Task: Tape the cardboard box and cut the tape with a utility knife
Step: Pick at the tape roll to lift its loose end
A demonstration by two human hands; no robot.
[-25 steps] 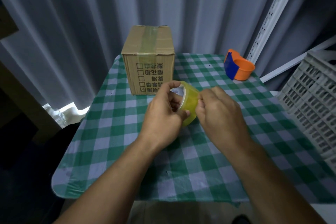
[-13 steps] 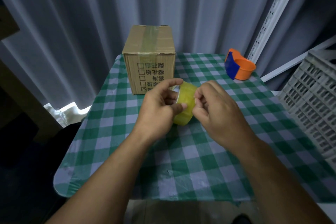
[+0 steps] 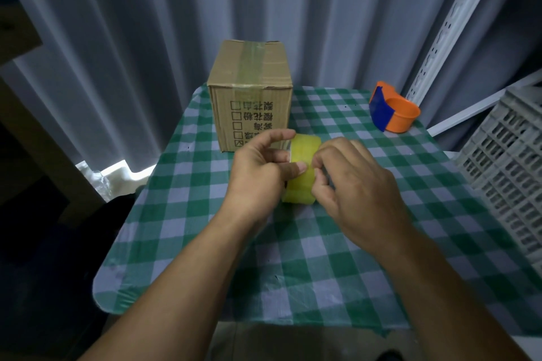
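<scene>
A brown cardboard box [image 3: 252,97] stands at the far left of the table, with a strip of clear tape along its top and printed characters on its front. In front of it I hold a yellowish roll of tape [image 3: 302,170] upright above the tablecloth. My left hand [image 3: 258,176] grips the roll, thumb on its outer face and fingers through the core. My right hand [image 3: 352,182] has its fingertips curled against the roll's outer face. No utility knife is in view.
The table wears a green and white checked cloth [image 3: 293,258]. An orange and blue tape cutter [image 3: 393,111] sits at the far right corner. A grey plastic crate [image 3: 510,167] stands just off the right edge. Grey curtains hang behind.
Both hands have turned the tape roll a little, so its outer face now points more toward me. The right fingertips have shifted along that face. The box has not moved.
</scene>
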